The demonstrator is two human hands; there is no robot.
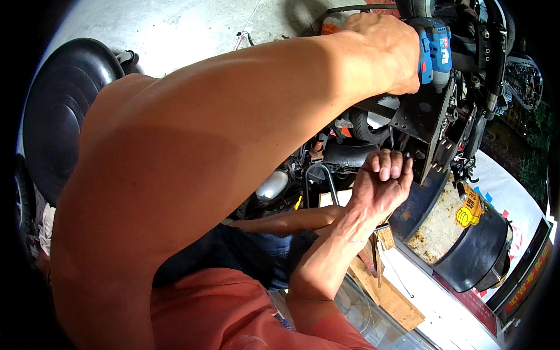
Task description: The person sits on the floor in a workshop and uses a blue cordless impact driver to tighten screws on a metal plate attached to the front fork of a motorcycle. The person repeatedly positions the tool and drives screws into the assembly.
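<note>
My left arm reaches across the view to the upper right. My left hand (382,49) is closed on a blue cordless impact driver (437,49); its handle is hidden behind the hand. The driver's nose points down toward a black metal bracket (419,114) with bolts along its right side; contact with a bolt cannot be made out. Below the bracket, my right hand (385,178) is turned palm up with curled fingers. Its fingertips are close to the bracket's lower edge, around something small and dark that I cannot make out.
Motorbike parts, cables and a small wheel (370,128) crowd behind the hands. On the left stands a round black stool seat (64,116). A wooden board (396,297) lies low right, near a rusty, dark curved panel (437,227) and a yellow thumb-shaped sticker (468,216).
</note>
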